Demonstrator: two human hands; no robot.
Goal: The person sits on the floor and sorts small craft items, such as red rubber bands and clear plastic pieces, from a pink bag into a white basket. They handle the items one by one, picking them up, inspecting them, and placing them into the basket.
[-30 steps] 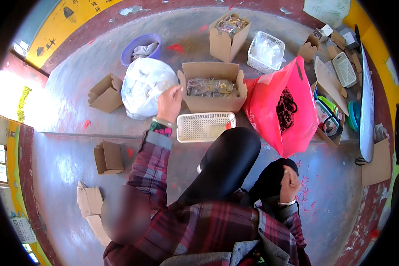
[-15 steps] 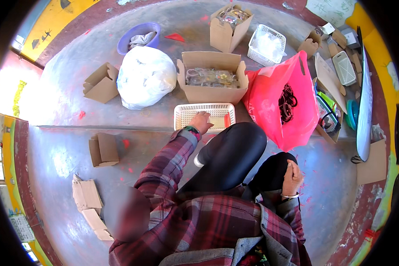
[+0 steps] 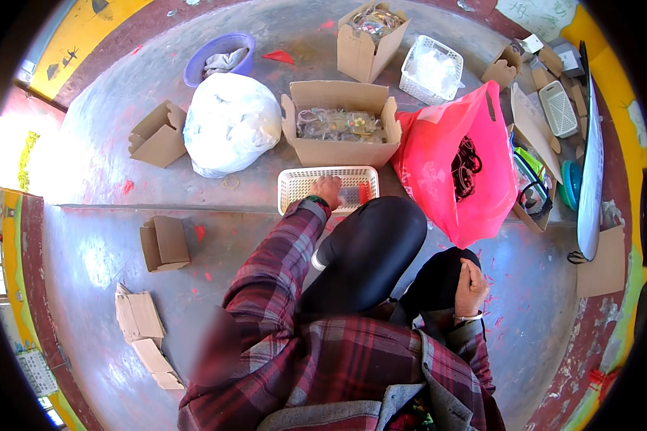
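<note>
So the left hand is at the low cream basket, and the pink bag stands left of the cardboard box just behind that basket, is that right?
Not quite: the head view shows the pink bag to the right of the cardboard box. The left hand is indeed at the low cream basket.

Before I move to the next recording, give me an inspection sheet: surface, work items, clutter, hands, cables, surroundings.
Surface: grey floor with a low step and red scraps.
Work items: white basket with a red item inside; open carton of packaged pieces behind it.
Clutter: white bag, pink bag, purple basin.
Hands: left hand in the basket, grip unclear; right hand by the right knee, fingers curled, contents unclear.
Cables: nothing seen for certain; dark loops in the pink bag unidentified.
Surroundings: yellow-and-maroon wall, bright opening at left.
</note>
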